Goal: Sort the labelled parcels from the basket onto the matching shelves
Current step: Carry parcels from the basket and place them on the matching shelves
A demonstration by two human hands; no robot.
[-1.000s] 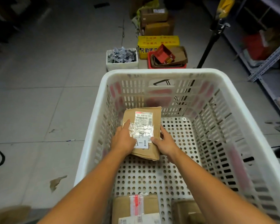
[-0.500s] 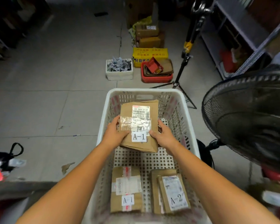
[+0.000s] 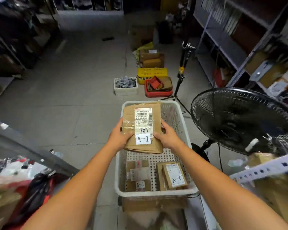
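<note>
A flat brown parcel [image 3: 143, 113] with a white tag reading A-1 is held up above the white plastic basket [image 3: 156, 193]. My left hand [image 3: 120, 136] grips its left edge and my right hand [image 3: 165, 137] grips its right edge, thumbs on top. On the basket floor lie another brown parcel tagged A-1 [image 3: 138, 176] at the near left and a parcel tagged A-2 [image 3: 174, 175] at the near right.
A black standing fan [image 3: 239, 120] is close on the right. Metal shelving [image 3: 239, 47] runs along the right side, with a perforated shelf rail [image 3: 264, 168] near my right arm. A tripod [image 3: 181, 75], a white box, a red tray and yellow cartons stand on the floor ahead. Bags and clutter lie at the lower left.
Both hands have lifted the A-1 parcel out of the basket and higher. The view has pulled back and up, so the fan, the shelves and the two lower parcels show.
</note>
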